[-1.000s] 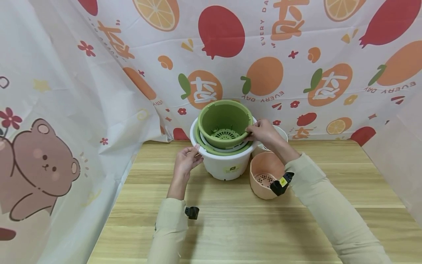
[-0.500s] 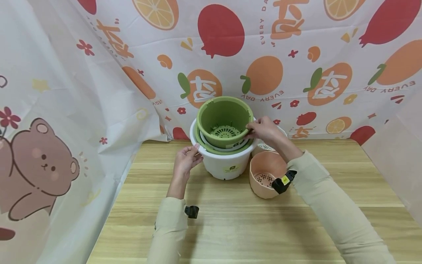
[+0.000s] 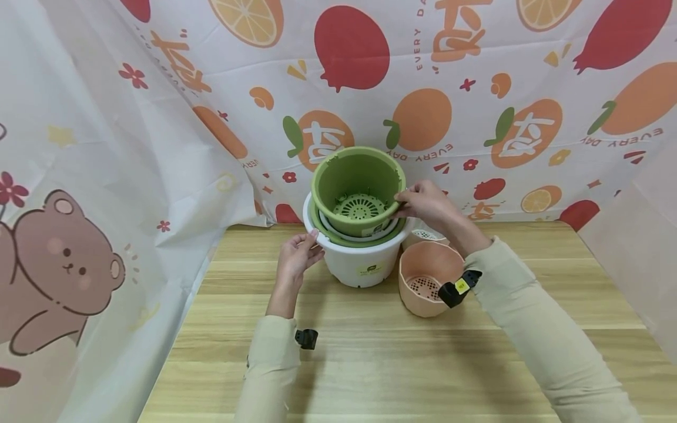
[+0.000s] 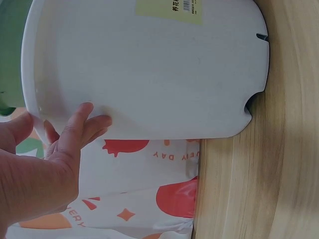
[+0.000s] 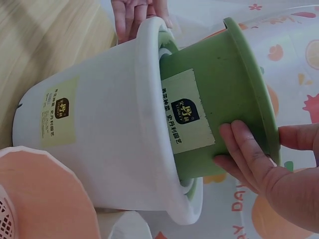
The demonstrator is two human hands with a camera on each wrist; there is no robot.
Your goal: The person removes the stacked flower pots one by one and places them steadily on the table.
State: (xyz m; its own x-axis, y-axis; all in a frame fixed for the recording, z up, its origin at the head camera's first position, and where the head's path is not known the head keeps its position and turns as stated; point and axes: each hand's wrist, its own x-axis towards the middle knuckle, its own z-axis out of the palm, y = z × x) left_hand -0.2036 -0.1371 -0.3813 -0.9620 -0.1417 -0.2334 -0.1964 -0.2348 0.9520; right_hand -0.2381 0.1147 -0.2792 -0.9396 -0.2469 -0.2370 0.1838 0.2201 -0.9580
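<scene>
A large white plastic flower pot [image 3: 344,270] stands on the table with smaller pots nested in it. My left hand [image 3: 298,258] pinches its rim at the left, thumb on top and fingers against the outer wall, as the left wrist view shows. Rising out of the stack is a green flower pot [image 5: 214,64] with a slotted bottom. My right hand [image 3: 427,202] grips that pot's rim at the right, thumb at the rim and fingers on the labelled outside. Between the two, a second green rim [image 3: 330,234] and a white rim show; their bodies are hidden.
Right of the stack stands a pink pot [image 3: 415,299] with a perforated bottom. Behind it, partly hidden by my right arm, is a smaller white pot [image 3: 423,234]. A fruit-printed cloth [image 3: 233,76] hangs at the back of the wooden table [image 3: 359,376].
My right hand has raised the small green pot a little out of the stack. My left hand has kept its hold on the white pot's rim.
</scene>
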